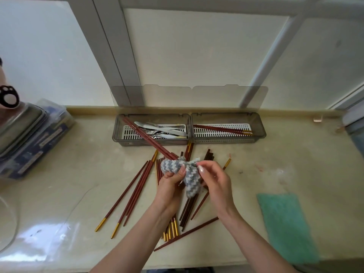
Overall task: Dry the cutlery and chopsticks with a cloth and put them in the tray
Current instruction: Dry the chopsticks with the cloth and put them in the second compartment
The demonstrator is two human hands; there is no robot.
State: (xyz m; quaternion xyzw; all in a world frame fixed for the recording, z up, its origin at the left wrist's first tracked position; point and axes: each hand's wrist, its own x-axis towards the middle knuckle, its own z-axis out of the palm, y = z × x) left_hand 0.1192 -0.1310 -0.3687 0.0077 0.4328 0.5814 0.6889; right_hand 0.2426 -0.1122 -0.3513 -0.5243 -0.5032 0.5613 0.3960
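A grey and white zigzag cloth (pixel 190 184) sits bunched between both hands above the counter. My left hand (pixel 169 187) grips the cloth, which is wrapped round a pair of red-brown chopsticks (pixel 145 137). Their far ends reach up-left over the left compartment of the grey tray (pixel 157 143). My right hand (pixel 215 179) pinches the cloth's right side. Metal cutlery (pixel 163 129) lies in the left compartment. A few chopsticks (pixel 222 129) lie in the right one. Several loose chopsticks (pixel 134 194) with gold ends are scattered on the counter under my hands.
The tray's clear lid (pixel 189 95) stands open against the window. A green cloth (pixel 285 227) lies at the right front. Stacked boxes with a metal lid (pixel 29 138) sit at the left, a glass bowl edge (pixel 7 223) at the lower left, and a jar (pixel 354 131) at the right edge.
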